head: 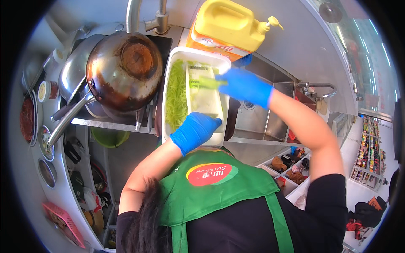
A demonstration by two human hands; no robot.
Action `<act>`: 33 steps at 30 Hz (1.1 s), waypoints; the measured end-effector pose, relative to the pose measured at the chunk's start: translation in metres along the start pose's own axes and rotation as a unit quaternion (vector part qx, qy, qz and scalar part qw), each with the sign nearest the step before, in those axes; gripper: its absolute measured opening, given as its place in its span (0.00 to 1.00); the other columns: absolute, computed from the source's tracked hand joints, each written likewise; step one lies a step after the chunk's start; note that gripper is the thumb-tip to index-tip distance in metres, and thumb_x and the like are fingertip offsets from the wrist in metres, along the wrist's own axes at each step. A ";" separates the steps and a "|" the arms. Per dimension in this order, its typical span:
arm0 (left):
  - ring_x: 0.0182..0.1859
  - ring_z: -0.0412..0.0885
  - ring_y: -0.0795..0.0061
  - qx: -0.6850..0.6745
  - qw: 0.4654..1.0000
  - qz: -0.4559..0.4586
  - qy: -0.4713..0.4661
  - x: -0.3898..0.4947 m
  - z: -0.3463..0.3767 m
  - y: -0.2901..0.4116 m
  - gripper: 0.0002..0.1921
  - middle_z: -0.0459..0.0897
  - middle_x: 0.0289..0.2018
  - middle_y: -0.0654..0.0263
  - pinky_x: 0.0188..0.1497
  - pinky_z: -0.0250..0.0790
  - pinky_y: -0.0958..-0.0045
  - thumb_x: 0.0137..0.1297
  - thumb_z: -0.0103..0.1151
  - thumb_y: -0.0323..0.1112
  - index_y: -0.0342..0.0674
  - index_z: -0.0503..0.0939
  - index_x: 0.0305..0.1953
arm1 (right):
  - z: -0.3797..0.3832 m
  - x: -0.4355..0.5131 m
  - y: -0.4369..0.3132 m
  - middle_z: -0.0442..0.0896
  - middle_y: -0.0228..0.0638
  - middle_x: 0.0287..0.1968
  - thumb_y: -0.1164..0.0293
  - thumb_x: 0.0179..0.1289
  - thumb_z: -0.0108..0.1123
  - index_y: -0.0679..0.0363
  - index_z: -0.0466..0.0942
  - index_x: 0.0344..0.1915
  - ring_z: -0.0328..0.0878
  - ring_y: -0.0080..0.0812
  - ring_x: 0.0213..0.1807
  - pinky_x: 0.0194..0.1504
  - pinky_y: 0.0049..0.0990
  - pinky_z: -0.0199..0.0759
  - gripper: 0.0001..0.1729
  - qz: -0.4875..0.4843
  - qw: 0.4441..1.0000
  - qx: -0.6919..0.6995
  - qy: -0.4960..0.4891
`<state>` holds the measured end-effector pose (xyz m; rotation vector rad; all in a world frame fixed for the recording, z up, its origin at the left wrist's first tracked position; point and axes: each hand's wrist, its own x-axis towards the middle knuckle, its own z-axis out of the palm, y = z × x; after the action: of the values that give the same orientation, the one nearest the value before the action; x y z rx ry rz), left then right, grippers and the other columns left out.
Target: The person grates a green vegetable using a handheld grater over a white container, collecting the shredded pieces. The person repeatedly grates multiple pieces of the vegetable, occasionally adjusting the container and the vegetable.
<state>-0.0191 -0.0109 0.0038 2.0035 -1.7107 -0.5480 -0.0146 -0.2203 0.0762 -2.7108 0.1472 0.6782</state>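
A rectangular white plastic tub (pixel 170 68) stands before me with pale green vegetable shreds (pixel 176 95) along its left side. Over these shreds a white hand grater (pixel 205 98) lies lengthwise inside the tub. In a blue glove, my left hand (pixel 196 130) grips the grater's near end. My right hand (pixel 245 85), also gloved in blue and blurred, holds a pale green vegetable piece (pixel 210 83) against the grater's face. The fingertips of that hand are hard to make out.
To the left, an upturned scorched wok (pixel 125 69) and other pans rest over a sink under a faucet (pixel 133 15). Behind the tub stands a yellow pump jug (pixel 226 25). A steel sink (pixel 251 121) lies to the right. Lidded tubs (pixel 45 91) line the left counter.
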 end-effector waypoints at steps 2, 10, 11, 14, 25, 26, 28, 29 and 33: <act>0.26 0.81 0.57 -0.003 0.999 0.027 0.017 0.004 -0.001 0.002 0.14 0.80 0.21 0.59 0.27 0.72 0.61 0.51 0.61 0.34 0.47 0.78 0.41 | 0.011 0.026 0.022 0.80 0.49 0.45 0.59 0.54 0.56 0.57 0.80 0.49 0.80 0.47 0.44 0.49 0.38 0.73 0.24 0.023 0.999 -0.001 0.046; 0.27 0.81 0.57 -0.009 1.000 -0.004 0.006 0.000 0.001 -0.001 0.14 0.80 0.22 0.59 0.28 0.72 0.60 0.51 0.61 0.35 0.47 0.78 0.41 | -0.011 0.003 -0.011 0.82 0.49 0.40 0.60 0.57 0.57 0.59 0.74 0.56 0.80 0.39 0.39 0.43 0.34 0.73 0.27 0.006 0.998 0.036 -0.050; 0.26 0.81 0.57 -0.012 1.000 0.015 0.016 0.004 -0.001 0.002 0.10 0.79 0.21 0.58 0.27 0.71 0.60 0.53 0.58 0.34 0.46 0.78 0.39 | 0.001 0.022 0.007 0.81 0.50 0.42 0.60 0.57 0.57 0.59 0.74 0.55 0.80 0.42 0.41 0.44 0.36 0.73 0.27 0.014 0.999 -0.035 -0.008; 0.26 0.80 0.57 -0.018 0.999 0.022 0.027 0.001 -0.003 -0.002 0.07 0.79 0.21 0.58 0.25 0.71 0.60 0.55 0.54 0.33 0.45 0.77 0.36 | 0.000 0.026 0.017 0.81 0.51 0.43 0.59 0.56 0.57 0.58 0.75 0.55 0.80 0.43 0.42 0.46 0.36 0.73 0.26 -0.003 1.000 -0.019 -0.015; 0.25 0.81 0.58 -0.005 0.998 -0.003 0.055 -0.005 0.003 -0.005 0.10 0.79 0.20 0.59 0.27 0.72 0.61 0.54 0.56 0.32 0.49 0.80 0.39 | -0.015 0.017 -0.006 0.80 0.47 0.46 0.57 0.58 0.55 0.56 0.76 0.54 0.78 0.47 0.46 0.49 0.38 0.71 0.26 -0.046 0.995 -0.057 -0.070; 0.25 0.81 0.57 -0.024 0.998 -0.009 0.063 -0.005 0.003 -0.006 0.08 0.79 0.21 0.59 0.26 0.72 0.60 0.55 0.54 0.33 0.47 0.80 0.37 | -0.031 0.002 -0.028 0.79 0.47 0.49 0.55 0.54 0.55 0.55 0.78 0.51 0.78 0.46 0.47 0.49 0.40 0.72 0.26 -0.013 0.990 -0.067 -0.120; 0.26 0.80 0.55 -0.047 0.997 0.003 0.066 -0.005 0.001 -0.006 0.07 0.79 0.22 0.57 0.25 0.71 0.59 0.58 0.51 0.33 0.44 0.79 0.34 | -0.020 -0.008 -0.026 0.80 0.47 0.46 0.57 0.54 0.54 0.55 0.78 0.51 0.78 0.46 0.47 0.48 0.40 0.72 0.25 0.008 0.994 -0.029 -0.109; 0.26 0.80 0.55 -0.042 0.997 -0.002 0.061 -0.005 0.002 -0.004 0.07 0.79 0.22 0.57 0.25 0.71 0.59 0.58 0.51 0.33 0.44 0.79 0.34 | -0.004 0.002 -0.017 0.80 0.47 0.45 0.58 0.54 0.53 0.55 0.78 0.50 0.78 0.47 0.46 0.48 0.40 0.72 0.25 0.020 0.995 -0.043 -0.084; 0.27 0.81 0.55 -0.021 0.999 0.012 0.041 -0.003 0.002 0.000 0.06 0.79 0.22 0.56 0.26 0.71 0.59 0.58 0.51 0.33 0.43 0.79 0.33 | 0.009 0.036 0.008 0.80 0.50 0.45 0.60 0.54 0.52 0.58 0.78 0.50 0.78 0.49 0.46 0.49 0.41 0.72 0.24 0.018 0.998 -0.037 -0.040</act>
<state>-0.0208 -0.0086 0.0026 1.9472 -1.6586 -0.4827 0.0116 -0.2255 0.0494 -2.7519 0.1545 0.8153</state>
